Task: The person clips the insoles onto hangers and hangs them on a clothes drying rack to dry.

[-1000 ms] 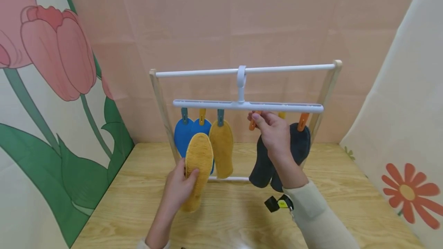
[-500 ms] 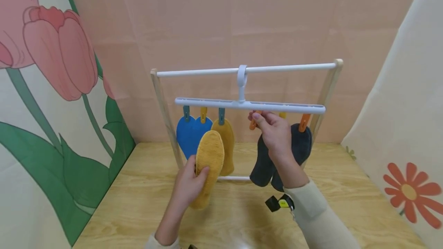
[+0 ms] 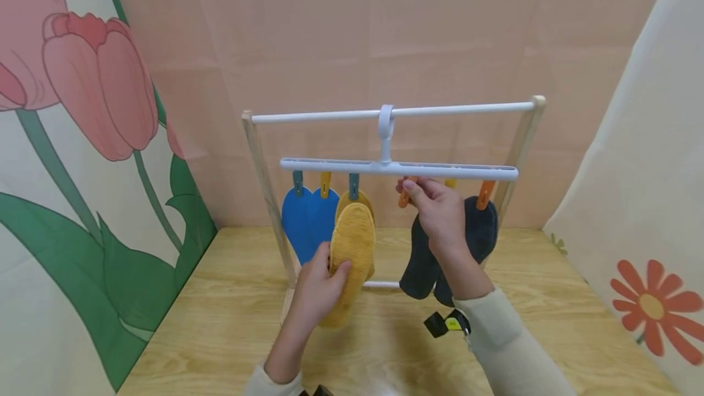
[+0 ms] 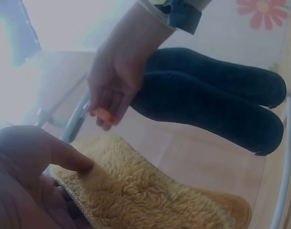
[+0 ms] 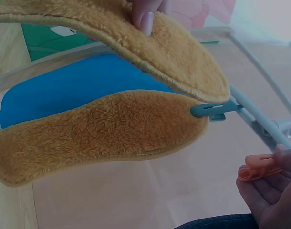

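My left hand holds a fuzzy yellow insole upright, thumb on its pile. It overlaps a second yellow insole, which hangs from a teal clip on the pale hanger. Under the hanger bar, my right hand pinches an orange clip between thumb and fingers. In the right wrist view, nothing sits in that clip's mouth. Behind the right hand hang two dark insoles, one under another orange clip.
Blue insoles hang at the hanger's left, under a teal and a yellow clip. The hanger hooks over the white top rail of a wood-sided rack on the wooden table. Printed cloths stand around it.
My left hand has brought the held insole rightward, from in front of the blue insoles to in front of the hanging yellow one. The right hand stays on the orange clip.
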A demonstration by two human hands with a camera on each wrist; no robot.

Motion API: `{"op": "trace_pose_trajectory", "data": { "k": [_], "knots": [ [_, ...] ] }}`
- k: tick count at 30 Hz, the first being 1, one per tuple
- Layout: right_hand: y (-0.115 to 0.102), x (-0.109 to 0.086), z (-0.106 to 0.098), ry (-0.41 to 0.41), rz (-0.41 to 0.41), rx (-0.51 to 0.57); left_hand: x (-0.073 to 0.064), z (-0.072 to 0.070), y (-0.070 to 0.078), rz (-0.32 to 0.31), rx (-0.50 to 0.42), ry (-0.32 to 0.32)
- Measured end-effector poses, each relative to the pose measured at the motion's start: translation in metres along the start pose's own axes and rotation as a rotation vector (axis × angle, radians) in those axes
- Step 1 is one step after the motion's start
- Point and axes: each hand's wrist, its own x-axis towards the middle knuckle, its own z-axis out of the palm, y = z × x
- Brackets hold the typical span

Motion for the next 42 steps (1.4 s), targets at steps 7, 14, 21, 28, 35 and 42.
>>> {"op": "trace_pose_trajectory", "data": {
  "k": [7, 14, 21, 28, 35, 42],
  "knots": [
    [0.002, 0.0, 0.0, 0.004, 0.011, -0.011, 0.003, 0.008, 0.001, -0.008, -0.038, -0.009],
    [0.003, 0.001, 0.001, 0.003, 0.008, 0.01, 0.011, 0.021, 0.001, 0.021, -0.022, 0.016],
    [0.003, 0.001, 0.001, 0.009, 0.0, 0.011, 0.017, 0.03, 0.005, 0.005, -0.032, -0.007],
    [0.001, -0.001, 0.001, 0.007, -0.009, 0.022, 0.019, 0.034, 0.005, 0.0, -0.051, -0.031],
    [0.0, -0.001, 0.001, 0.007, -0.007, 0.02, 0.02, 0.037, 0.005, -0.002, -0.032, -0.035],
    [-0.001, -0.001, 0.0, 0.013, -0.012, 0.018, 0.022, 0.044, 0.007, 0.024, -0.007, -0.065]
  ]
}}
